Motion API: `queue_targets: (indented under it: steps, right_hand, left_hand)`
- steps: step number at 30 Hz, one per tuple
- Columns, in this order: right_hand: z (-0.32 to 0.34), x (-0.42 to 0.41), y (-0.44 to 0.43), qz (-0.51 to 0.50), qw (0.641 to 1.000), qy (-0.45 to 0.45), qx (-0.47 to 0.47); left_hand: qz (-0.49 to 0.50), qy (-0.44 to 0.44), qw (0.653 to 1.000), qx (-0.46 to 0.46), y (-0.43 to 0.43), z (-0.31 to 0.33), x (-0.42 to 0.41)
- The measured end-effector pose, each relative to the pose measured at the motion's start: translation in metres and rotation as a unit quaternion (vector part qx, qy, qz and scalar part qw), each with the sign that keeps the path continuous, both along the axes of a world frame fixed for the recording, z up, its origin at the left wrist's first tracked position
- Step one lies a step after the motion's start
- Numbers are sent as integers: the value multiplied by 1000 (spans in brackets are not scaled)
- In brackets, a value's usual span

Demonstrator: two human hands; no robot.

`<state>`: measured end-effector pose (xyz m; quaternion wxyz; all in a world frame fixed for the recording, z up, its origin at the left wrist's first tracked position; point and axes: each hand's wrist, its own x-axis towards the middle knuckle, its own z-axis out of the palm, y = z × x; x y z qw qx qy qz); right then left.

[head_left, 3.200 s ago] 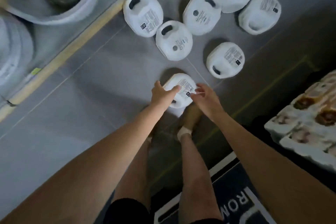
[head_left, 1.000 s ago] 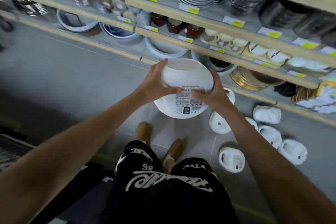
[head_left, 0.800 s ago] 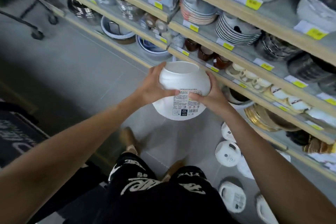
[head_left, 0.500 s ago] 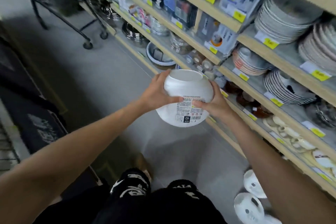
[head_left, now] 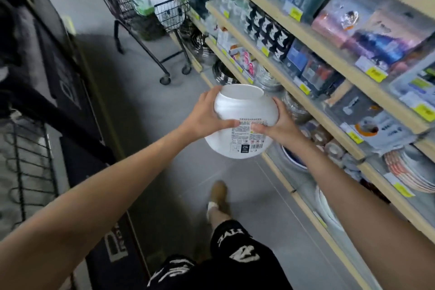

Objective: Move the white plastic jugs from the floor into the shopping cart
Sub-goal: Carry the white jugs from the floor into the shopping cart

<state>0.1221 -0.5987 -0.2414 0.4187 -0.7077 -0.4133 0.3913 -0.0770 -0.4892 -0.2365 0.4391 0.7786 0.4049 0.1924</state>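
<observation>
One white jug up at chest height, clamped between two hands: left hand wrapped round its left side, right hand on the right, thumbs pressing the printed label. Bottom of the jug tipped away. Well ahead of the hands, one black wire shopping cart by the shelf, with two, maybe three white jugs in cart already, too blurry to count for sure. Shelving just right of the right hand. One foot below on grey floor.

Jug lifted off floor — cart now ahead.
</observation>
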Motion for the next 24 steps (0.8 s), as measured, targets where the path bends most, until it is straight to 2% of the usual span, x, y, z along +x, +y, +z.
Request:
queue_targets:
  steps: [12,20,24]
  right_hand:
    - [-1,10,300,102,995,14,-2]
    - [1,-16,465,210,977,24,8]
    - [-11,-35,536,236,971,31,3]
  left_hand:
    - [99,25,995,5,259,4,-3]
    - [186,12,982,-12,384,6,-41]
    - [199,15,980,-5,448,-1,-63]
